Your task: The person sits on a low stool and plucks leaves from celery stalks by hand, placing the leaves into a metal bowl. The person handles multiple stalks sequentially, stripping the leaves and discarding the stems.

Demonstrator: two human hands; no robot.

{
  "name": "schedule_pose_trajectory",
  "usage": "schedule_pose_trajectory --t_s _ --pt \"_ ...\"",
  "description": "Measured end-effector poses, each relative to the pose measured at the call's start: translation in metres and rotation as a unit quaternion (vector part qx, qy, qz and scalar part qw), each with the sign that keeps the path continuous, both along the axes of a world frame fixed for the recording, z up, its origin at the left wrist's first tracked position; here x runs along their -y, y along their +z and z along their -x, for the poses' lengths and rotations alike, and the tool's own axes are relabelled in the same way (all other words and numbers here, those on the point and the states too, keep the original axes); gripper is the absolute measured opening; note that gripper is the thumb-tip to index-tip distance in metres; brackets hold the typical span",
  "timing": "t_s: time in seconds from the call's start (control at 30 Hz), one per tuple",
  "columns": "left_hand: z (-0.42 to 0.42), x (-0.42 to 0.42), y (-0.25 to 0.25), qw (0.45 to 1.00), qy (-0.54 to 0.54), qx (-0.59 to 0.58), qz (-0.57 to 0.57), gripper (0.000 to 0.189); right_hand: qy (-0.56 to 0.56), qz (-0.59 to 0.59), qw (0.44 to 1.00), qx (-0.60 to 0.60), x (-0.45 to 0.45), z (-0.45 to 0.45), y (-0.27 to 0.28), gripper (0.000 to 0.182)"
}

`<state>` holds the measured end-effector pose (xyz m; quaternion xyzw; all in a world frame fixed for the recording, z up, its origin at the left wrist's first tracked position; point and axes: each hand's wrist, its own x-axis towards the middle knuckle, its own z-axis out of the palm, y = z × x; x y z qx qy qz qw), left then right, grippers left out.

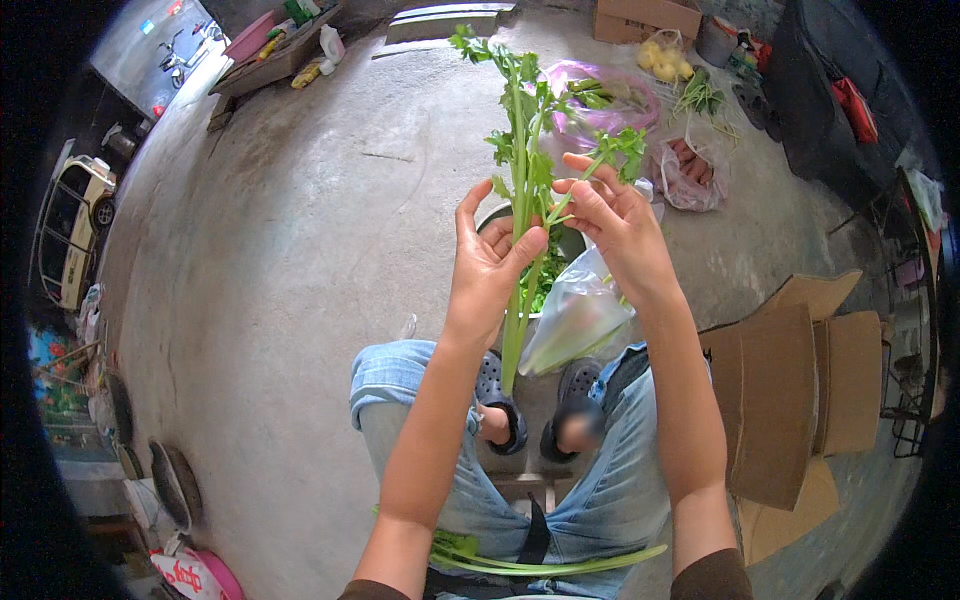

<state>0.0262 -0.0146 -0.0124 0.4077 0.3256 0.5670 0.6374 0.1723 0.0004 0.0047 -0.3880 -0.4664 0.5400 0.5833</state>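
Note:
Leafy celery stalks (517, 150) stand upright in my left hand (491, 251), held between thumb and fingers, their pale butts pointing down between my shoes. My right hand (611, 217) pinches a thin leafy side sprig (619, 150) of the celery. Below both hands, a basin (576, 238) of green leaves (553, 270) is partly hidden. A clear plastic bag (577, 315) with pale stalks inside leans beside it. Across my lap lies another celery stalk (555, 564).
A pink plastic bag of greens (600, 97), a bag of reddish roots (686, 172) and a bag of yellow produce (664, 61) sit on the concrete floor (300, 247). Flattened cardboard (772, 405) lies at my right. A wooden trough (277, 64) stands far left.

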Motion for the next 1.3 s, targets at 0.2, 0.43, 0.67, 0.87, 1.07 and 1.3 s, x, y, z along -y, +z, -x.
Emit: schedule_pose_trajectory --t_s 0.2,0.43,0.67,0.87,1.07,1.3 --pt "0.016 -0.014 -0.017 0.998 0.015 0.037 0.057 0.048 0.007 0.002 0.999 -0.048 0.004 -0.007 0.005 0.033" --pt "0.0 -0.001 -0.002 0.962 0.196 -0.163 -0.096 0.048 0.018 0.002 0.995 -0.098 0.006 -0.01 0.009 0.033" --pt "0.002 -0.001 0.004 0.995 0.035 -0.091 0.015 0.028 0.053 0.016 0.986 -0.157 0.012 0.006 0.006 0.027" --pt "0.01 -0.001 0.01 0.997 -0.025 -0.045 0.048 0.019 0.007 0.032 0.994 -0.103 0.004 0.002 -0.001 0.031" --pt "0.01 0.001 0.008 0.998 0.038 -0.035 0.031 0.016 0.106 0.148 0.981 -0.073 0.009 0.001 0.008 0.045" --pt "0.005 0.0 0.012 0.992 0.12 0.011 0.046 0.013 0.089 0.051 0.994 0.04 0.01 0.006 -0.004 0.036"
